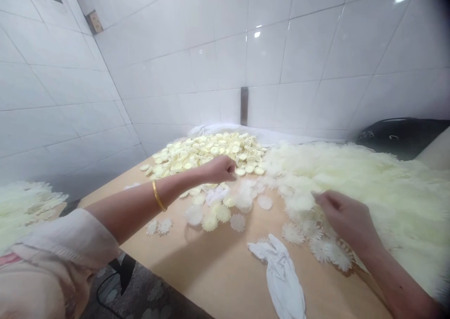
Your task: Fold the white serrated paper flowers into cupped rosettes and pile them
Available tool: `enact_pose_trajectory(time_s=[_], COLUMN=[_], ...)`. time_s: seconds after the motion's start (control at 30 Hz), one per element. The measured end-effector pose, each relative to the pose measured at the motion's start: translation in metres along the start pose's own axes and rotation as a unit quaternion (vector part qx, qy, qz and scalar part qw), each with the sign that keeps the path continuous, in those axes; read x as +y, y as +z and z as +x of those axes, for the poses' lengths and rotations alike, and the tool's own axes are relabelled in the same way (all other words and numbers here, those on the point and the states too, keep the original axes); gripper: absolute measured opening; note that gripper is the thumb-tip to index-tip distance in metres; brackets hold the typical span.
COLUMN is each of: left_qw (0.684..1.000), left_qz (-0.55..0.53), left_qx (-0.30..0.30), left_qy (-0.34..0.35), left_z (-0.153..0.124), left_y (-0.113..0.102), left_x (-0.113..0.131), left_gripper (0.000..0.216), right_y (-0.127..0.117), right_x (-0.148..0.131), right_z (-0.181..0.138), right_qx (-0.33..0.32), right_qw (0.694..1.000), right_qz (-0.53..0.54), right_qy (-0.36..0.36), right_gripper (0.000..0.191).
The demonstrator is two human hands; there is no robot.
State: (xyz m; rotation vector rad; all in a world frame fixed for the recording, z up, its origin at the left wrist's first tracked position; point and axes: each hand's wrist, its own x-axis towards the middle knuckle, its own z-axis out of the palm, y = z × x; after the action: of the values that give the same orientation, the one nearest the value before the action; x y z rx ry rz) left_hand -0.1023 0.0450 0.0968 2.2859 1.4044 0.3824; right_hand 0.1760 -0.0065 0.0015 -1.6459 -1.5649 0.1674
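Note:
My left hand (pixel 218 168), with a gold bangle (pixel 158 195) on the wrist, reaches across the wooden table (pixel 218 272) to the near edge of a heap of pale yellow flower-shaped discs (pixel 207 152); its fingers are curled closed, and what they pinch is hidden. My right hand (pixel 346 218) rests at the edge of a large fluffy mound of cream petal pieces (pixel 369 178), fingers pinched on the material. Loose white and yellow flower pieces (pixel 225 206) lie scattered between the hands.
A crumpled white cloth glove (pixel 283 277) lies near the table's front edge. White tiled walls close off the back and left. A dark bag (pixel 401 136) sits at the far right. More cream petals (pixel 24 206) pile at the left. A black cable (pixel 116 281) hangs below the table.

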Motion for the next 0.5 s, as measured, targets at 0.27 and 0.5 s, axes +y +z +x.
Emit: enact_pose_trajectory(time_s=[0.27, 0.5], left_qw=[0.941, 0.829], left_qz=[-0.326, -0.558], left_qx=[0.089, 0.009], left_qy=[-0.012, -0.018], left_z=[0.003, 0.033], left_y=[0.079, 0.117], left_x=[0.064, 0.077], left_gripper=[0.028, 0.030], right_y=[-0.001, -0.006], right_x=[-0.023, -0.030], right_z=[-0.004, -0.003], right_qx=[-0.076, -0.116], right_qw=[0.982, 0.959], right_qz=[0.157, 0.257], right_qy=[-0.070, -0.034], right_gripper=[0.042, 0.034])
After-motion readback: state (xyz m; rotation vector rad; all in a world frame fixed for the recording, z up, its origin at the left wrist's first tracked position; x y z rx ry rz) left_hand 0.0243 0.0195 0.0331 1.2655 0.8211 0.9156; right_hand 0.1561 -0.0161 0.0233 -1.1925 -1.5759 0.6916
